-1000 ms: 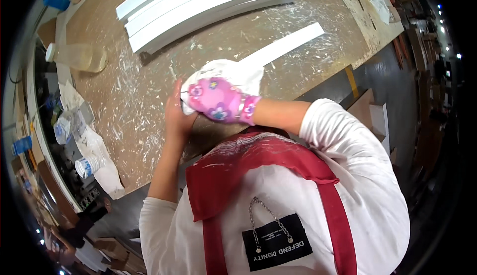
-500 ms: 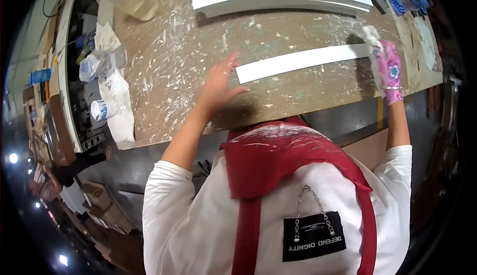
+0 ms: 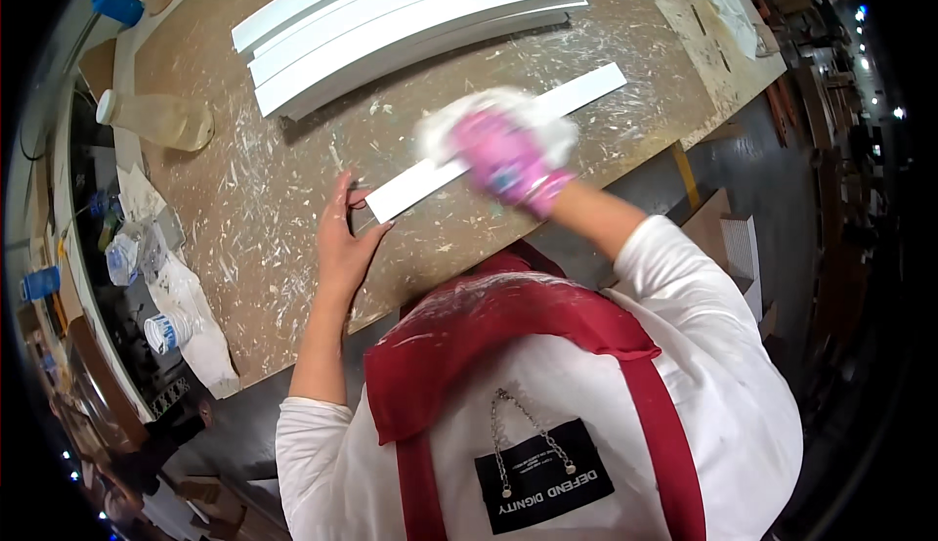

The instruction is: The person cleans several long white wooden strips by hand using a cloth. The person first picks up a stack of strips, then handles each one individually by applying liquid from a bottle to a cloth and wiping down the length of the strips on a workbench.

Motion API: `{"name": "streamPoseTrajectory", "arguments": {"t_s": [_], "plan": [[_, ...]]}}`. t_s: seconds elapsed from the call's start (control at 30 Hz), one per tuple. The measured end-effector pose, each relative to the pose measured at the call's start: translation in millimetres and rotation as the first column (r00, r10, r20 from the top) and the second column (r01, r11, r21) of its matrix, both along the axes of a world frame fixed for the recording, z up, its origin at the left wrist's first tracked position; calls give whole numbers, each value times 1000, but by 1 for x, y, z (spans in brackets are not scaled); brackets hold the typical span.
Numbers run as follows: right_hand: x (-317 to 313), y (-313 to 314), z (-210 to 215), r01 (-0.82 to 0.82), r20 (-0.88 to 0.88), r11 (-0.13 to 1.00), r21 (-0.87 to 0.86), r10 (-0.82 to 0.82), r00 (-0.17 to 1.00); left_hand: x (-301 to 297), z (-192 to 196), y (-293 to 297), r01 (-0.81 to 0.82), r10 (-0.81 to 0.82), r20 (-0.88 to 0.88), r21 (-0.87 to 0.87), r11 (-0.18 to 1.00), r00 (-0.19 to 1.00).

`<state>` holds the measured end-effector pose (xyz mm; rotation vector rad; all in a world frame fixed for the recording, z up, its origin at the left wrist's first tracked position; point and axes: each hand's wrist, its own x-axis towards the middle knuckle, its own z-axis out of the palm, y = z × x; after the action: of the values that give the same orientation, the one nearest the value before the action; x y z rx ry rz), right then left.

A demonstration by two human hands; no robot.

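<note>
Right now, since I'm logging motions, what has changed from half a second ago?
The gloved right hand moved the white cloth left, from the right end of the white strip to about its middle. The left hand stays by the strip's left end; the stacked white strips stay put.

Blurred, the gloved right hand (image 3: 500,158) and white cloth (image 3: 437,133) hide the middle of the white strip (image 3: 415,189).

Head view | worn fisheye, above the workbench's (image 3: 264,277) near edge | facing steeply down onto it | close, wide field
</note>
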<state>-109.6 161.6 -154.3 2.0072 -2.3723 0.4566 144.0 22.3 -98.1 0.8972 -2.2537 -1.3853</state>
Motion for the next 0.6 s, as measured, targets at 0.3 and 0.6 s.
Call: {"name": "streamPoseTrajectory", "arguments": {"t_s": [0.3, 0.6], "plan": [[-135, 82, 127, 433, 72, 871, -230, -429, 900, 5, 37, -4, 161, -165, 54, 72, 984, 985], [104, -39, 112, -409, 24, 842, -350, 445, 895, 15, 29, 21, 24, 28, -126, 395, 918, 992]]}}
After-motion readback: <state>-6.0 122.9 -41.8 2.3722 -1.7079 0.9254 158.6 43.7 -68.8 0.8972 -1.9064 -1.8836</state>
